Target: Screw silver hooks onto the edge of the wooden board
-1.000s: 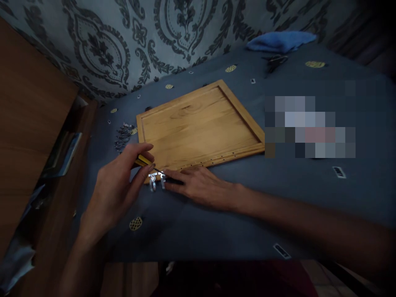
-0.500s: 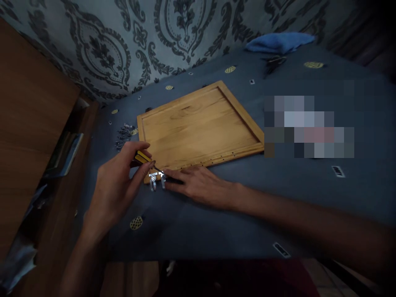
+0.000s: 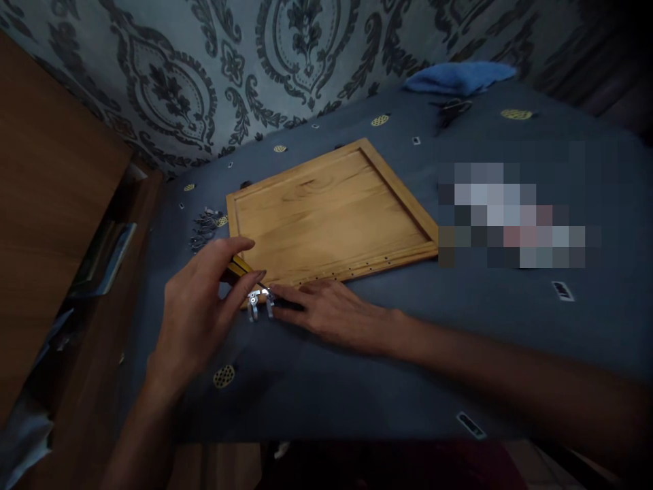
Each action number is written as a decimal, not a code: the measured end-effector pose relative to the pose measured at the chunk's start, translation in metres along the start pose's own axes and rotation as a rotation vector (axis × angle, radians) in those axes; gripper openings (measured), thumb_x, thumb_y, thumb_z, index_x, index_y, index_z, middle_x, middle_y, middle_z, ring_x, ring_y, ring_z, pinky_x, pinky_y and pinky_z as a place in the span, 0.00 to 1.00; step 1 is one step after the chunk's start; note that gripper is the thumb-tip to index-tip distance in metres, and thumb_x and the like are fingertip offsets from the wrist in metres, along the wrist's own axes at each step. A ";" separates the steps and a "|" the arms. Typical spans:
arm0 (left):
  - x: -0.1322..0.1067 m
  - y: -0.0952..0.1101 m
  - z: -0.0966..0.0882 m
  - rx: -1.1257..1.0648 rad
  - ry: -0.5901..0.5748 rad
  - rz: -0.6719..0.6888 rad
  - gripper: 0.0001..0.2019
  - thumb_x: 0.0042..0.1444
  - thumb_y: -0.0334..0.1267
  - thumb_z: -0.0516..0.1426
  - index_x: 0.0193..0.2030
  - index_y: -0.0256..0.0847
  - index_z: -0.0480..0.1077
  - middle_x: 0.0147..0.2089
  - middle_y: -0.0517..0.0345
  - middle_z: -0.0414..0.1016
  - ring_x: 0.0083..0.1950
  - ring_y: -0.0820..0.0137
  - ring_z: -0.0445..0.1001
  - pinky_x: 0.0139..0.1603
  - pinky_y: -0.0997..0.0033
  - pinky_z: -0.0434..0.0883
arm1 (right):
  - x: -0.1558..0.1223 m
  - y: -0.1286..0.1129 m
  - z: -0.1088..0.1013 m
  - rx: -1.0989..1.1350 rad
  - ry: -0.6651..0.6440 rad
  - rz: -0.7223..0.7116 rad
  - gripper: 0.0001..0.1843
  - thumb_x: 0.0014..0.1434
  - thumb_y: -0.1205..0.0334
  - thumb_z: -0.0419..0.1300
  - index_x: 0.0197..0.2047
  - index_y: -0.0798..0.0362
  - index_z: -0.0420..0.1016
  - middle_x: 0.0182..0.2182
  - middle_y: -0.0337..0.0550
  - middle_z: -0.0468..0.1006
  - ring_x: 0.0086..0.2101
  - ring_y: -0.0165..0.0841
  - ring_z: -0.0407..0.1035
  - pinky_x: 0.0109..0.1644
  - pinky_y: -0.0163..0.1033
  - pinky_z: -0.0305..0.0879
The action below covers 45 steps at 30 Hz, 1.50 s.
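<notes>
My left hand [image 3: 196,306] is closed around the yellow and black handle of a screwdriver [image 3: 239,267]. The screwdriver slants down to the right, its tip at a shiny metal clip [image 3: 269,301] on the near left corner of a wooden panel [image 3: 326,211]. Fingers of my right hand [image 3: 337,309] grip that clip from the right side, while the palm rests low by the panel's front edge. Just left of it sits a second metal clip [image 3: 253,306], with a screw head showing. A row of small dark holes runs along the panel's front edge.
More metal clips [image 3: 205,228] lie in a pile left of the panel. Behind are a blue cloth [image 3: 462,78] and a dark object [image 3: 451,109], unclear in kind. A blurred-out patch covers the right. A wooden cabinet [image 3: 56,170] stands at the left, against the patterned wall.
My left hand and the screwdriver have shifted slightly right and down, and the handle has turned a little. The view has tilted slightly. My right hand stays at the clip.
</notes>
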<state>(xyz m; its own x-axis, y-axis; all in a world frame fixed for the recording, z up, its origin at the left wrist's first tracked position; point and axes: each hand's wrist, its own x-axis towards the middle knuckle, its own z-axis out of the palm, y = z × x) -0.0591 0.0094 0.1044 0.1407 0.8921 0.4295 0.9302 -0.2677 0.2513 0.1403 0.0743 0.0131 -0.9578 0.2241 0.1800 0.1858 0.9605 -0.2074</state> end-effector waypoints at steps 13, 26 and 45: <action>0.002 -0.004 -0.003 -0.065 -0.037 0.042 0.13 0.67 0.35 0.61 0.58 0.46 0.71 0.47 0.61 0.81 0.39 0.72 0.82 0.42 0.75 0.78 | 0.001 0.001 0.004 -0.015 0.010 -0.004 0.20 0.71 0.69 0.58 0.64 0.49 0.74 0.68 0.53 0.70 0.47 0.42 0.79 0.47 0.50 0.78; -0.007 -0.011 -0.002 -0.159 0.018 -0.112 0.13 0.66 0.39 0.61 0.56 0.46 0.72 0.46 0.60 0.81 0.40 0.70 0.83 0.40 0.74 0.81 | 0.000 0.002 0.005 0.012 0.032 -0.024 0.23 0.68 0.73 0.60 0.63 0.49 0.74 0.70 0.54 0.68 0.52 0.45 0.78 0.50 0.51 0.78; -0.017 -0.005 -0.012 -0.157 0.060 -0.144 0.13 0.65 0.36 0.63 0.56 0.47 0.72 0.46 0.61 0.82 0.43 0.70 0.84 0.45 0.72 0.83 | 0.001 0.002 0.007 -0.034 0.029 -0.028 0.23 0.70 0.71 0.58 0.66 0.48 0.72 0.70 0.52 0.68 0.47 0.40 0.79 0.44 0.46 0.78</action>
<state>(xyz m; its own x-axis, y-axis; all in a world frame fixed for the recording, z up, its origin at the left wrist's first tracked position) -0.0701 -0.0086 0.1064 -0.0146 0.9032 0.4289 0.8743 -0.1966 0.4439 0.1383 0.0750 0.0060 -0.9560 0.2010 0.2136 0.1664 0.9714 -0.1693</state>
